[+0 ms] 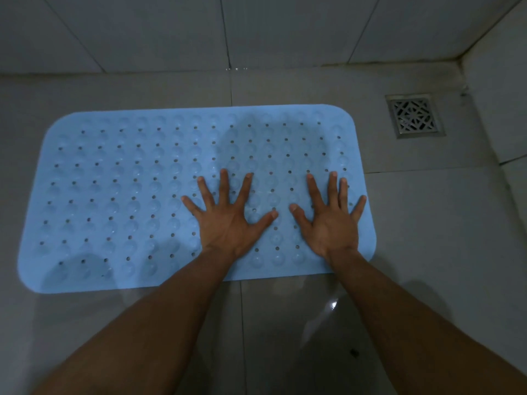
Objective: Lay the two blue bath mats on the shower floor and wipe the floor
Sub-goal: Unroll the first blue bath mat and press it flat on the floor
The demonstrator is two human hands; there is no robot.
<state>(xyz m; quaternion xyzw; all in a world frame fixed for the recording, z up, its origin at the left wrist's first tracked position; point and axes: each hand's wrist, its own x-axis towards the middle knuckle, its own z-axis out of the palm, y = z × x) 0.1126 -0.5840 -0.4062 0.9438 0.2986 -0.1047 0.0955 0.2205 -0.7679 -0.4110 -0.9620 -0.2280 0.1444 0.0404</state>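
One light blue bath mat [119, 195], rectangular with rounded corners, small holes and suction bumps, lies flat on the grey tiled shower floor [427, 223]. My left hand [228, 220] rests palm down on the mat's right half with its fingers spread. A little to the right, my right hand [330, 220] lies the same way near the mat's right edge. Neither hand holds anything. No second mat is in view.
A square metal drain grate [415, 115] sits in the floor at the far right, beyond the mat's corner. Tiled walls [171, 32] rise behind the mat and at the right. The floor in front looks wet and shiny, with a small dark speck [354, 352].
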